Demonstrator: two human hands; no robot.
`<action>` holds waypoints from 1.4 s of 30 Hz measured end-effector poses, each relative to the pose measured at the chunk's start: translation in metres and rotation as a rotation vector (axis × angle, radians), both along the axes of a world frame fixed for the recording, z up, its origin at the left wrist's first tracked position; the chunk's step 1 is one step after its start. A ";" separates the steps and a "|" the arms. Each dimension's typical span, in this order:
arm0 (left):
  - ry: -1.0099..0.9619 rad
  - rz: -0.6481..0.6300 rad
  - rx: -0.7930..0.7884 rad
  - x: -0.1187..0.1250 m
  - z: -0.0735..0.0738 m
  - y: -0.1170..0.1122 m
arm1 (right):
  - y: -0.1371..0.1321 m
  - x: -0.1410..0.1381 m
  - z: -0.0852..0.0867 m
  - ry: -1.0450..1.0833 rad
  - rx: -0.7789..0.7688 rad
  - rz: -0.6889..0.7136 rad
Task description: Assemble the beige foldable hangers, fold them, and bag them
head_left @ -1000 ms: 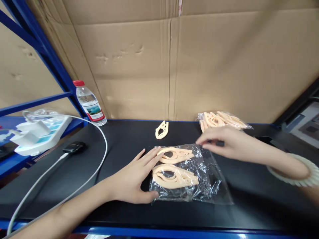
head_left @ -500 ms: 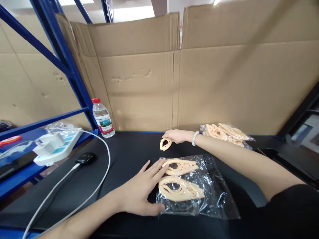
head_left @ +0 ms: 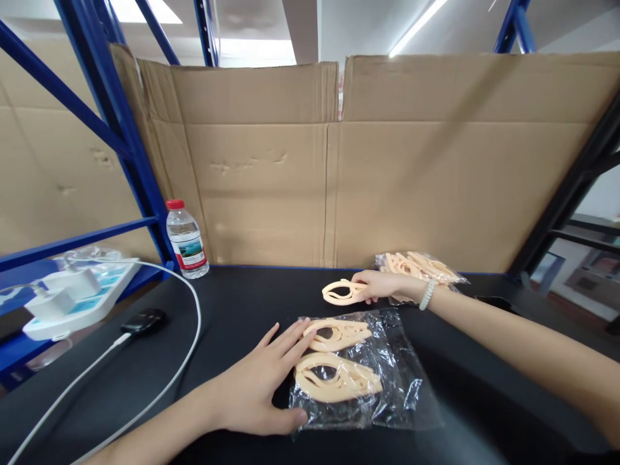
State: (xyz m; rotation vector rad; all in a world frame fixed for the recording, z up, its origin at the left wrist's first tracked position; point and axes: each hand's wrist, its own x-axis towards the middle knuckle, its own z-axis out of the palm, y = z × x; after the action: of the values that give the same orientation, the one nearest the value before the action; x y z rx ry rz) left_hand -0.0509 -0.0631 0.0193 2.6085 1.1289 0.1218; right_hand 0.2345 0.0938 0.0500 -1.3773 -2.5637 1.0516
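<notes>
My left hand [head_left: 264,381] lies spread on the left side of a clear plastic bag [head_left: 404,394], fingertips on the upper of two beige plastic pieces that look like folded travel hangers. This upper folded hanger [head_left: 346,334] and the lower folded hanger [head_left: 339,381] lie flat in the bag, one above the other. Beyond the bag, my right hand [head_left: 380,285] grips the narrow right end of a loose folded hanger [head_left: 334,294], its rounded looped end pointing left. My right fingers hide that narrow end.
Behind my right hand, several bagged folded hangers [head_left: 421,265] rest against the cardboard wall [head_left: 261,194]. A water bottle [head_left: 186,242] stands at the back left. A white cable [head_left: 196,323], a black device [head_left: 144,321] and a power strip [head_left: 87,303] are on the left.
My right hand has moved right with the loose folded hanger, which now lies more level and shows more of its length. My left hand stays on the bag. The view has tilted up slightly.
</notes>
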 end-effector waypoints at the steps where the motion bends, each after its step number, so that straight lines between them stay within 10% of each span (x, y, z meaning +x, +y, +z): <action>1: -0.003 -0.004 0.005 0.000 0.000 0.000 | -0.004 0.007 0.002 0.050 -0.046 -0.027; 15: 0.042 0.006 0.028 0.002 -0.002 0.003 | -0.105 0.099 0.024 0.676 -0.349 -0.333; 23: 0.046 -0.004 0.038 0.001 -0.003 0.003 | -0.158 0.126 0.019 0.570 -0.376 -0.485; 42: 0.043 0.009 0.022 0.006 0.001 -0.001 | -0.125 0.033 -0.022 0.927 -0.797 -0.319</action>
State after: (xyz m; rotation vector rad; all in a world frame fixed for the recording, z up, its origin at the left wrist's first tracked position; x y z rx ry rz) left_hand -0.0445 -0.0637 0.0201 2.6374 1.1604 0.0807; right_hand 0.2674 -0.0312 0.0278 -0.9306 -1.2580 2.0886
